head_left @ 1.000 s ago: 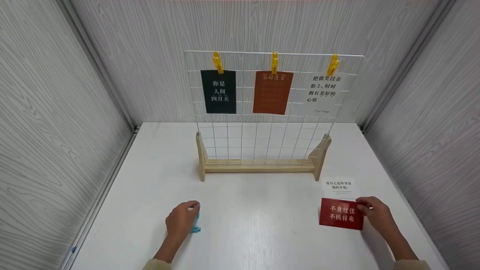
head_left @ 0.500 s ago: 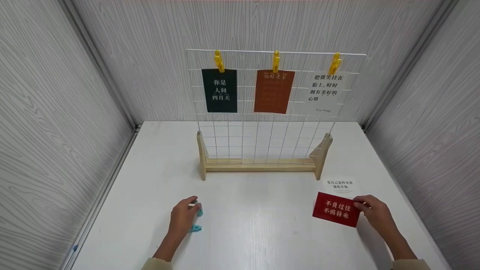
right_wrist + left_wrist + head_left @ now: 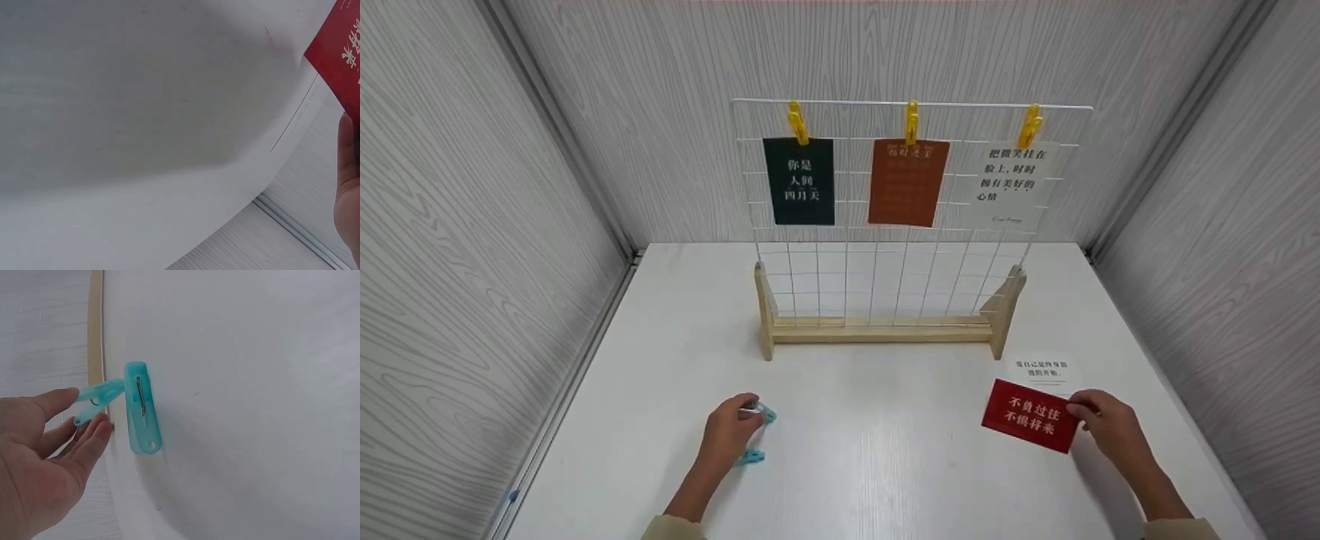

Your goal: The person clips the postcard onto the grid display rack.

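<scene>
My left hand (image 3: 727, 429) pinches a turquoise clothespin (image 3: 101, 395) by its handle ends, between thumb and fingers. A second turquoise clothespin (image 3: 751, 457) lies on the table just in front of that hand; in the left wrist view this clothespin (image 3: 143, 410) is seen close up. At the right, my right hand (image 3: 1110, 424) holds a red card (image 3: 1029, 417) with white characters by its right edge, between thumb and fingers. The red card (image 3: 340, 53) also shows at the edge of the right wrist view. Behind it a white card (image 3: 1041, 369) lies on the table, partly covered.
A white wire grid (image 3: 874, 255) stands in a wooden base (image 3: 881, 332) at the table's back. Yellow clothespins (image 3: 912, 124) hold a dark green card (image 3: 801, 181), an orange-brown card (image 3: 908, 184) and a white card (image 3: 1009, 187) on it. Panel walls enclose the white table (image 3: 870, 465).
The left hand has drawn one turquoise clothespin slightly up and turned its tip rightward, apart from the other. The red card has tilted, its left end shifting up and left.
</scene>
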Motion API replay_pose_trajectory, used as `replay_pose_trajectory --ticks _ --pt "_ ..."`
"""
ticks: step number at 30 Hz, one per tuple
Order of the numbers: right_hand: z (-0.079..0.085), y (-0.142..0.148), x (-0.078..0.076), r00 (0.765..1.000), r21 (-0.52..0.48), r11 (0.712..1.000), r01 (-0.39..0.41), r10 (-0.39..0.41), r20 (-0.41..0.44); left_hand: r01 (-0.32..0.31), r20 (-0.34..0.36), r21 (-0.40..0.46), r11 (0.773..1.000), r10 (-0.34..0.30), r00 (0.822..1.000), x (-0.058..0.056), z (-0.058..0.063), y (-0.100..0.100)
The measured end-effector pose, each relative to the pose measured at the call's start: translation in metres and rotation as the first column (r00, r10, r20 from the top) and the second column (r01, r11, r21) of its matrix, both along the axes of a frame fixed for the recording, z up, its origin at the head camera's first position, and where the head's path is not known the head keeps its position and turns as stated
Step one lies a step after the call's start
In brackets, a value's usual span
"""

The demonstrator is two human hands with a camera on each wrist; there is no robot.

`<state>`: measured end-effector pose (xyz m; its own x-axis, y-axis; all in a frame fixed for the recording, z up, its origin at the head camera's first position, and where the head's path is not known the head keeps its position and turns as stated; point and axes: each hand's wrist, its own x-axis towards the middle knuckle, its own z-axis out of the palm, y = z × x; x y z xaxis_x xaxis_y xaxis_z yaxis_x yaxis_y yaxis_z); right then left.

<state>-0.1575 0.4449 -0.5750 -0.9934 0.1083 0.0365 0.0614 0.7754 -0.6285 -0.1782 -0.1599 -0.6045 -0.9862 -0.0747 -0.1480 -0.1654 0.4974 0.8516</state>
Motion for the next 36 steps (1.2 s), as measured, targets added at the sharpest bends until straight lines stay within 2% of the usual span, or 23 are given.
replay_pose_trajectory --ticks 3,9,12,18,24,31,36 --pt "0.001 -0.001 0.000 1.000 -0.002 1.000 0.000 0.000 0.007 0.006 -0.004 -0.038 0.999 -0.006 1.000 0.001 -0.002 0.000" --pt "0.002 -0.005 0.000 0.999 -0.090 0.995 -0.034 0.033 -0.016 0.003 -0.028 -0.134 0.991 -0.007 1.000 0.000 -0.001 0.001" --pt "0.003 -0.010 -0.002 0.998 -0.133 0.990 -0.053 0.049 -0.031 0.003 -0.040 -0.153 0.988 -0.009 0.999 -0.001 0.001 0.001" --pt "0.009 -0.024 -0.006 0.995 -0.215 0.972 -0.098 0.101 0.004 0.002 -0.052 -0.168 0.986 -0.011 0.999 -0.003 0.004 0.005" --pt "0.014 -0.038 -0.009 0.987 -0.174 0.972 -0.160 0.157 -0.029 0.007 -0.056 -0.170 0.985 -0.017 0.998 -0.006 0.006 0.009" --pt "0.018 -0.053 -0.014 0.992 -0.135 0.983 -0.122 0.115 -0.059 -0.001 -0.051 -0.126 0.992 -0.006 0.999 -0.009 0.012 0.011" --pt "0.019 -0.065 -0.022 0.990 -0.129 0.983 -0.132 0.124 -0.068 0.009 -0.073 -0.117 0.993 -0.018 0.997 -0.011 0.016 0.014"
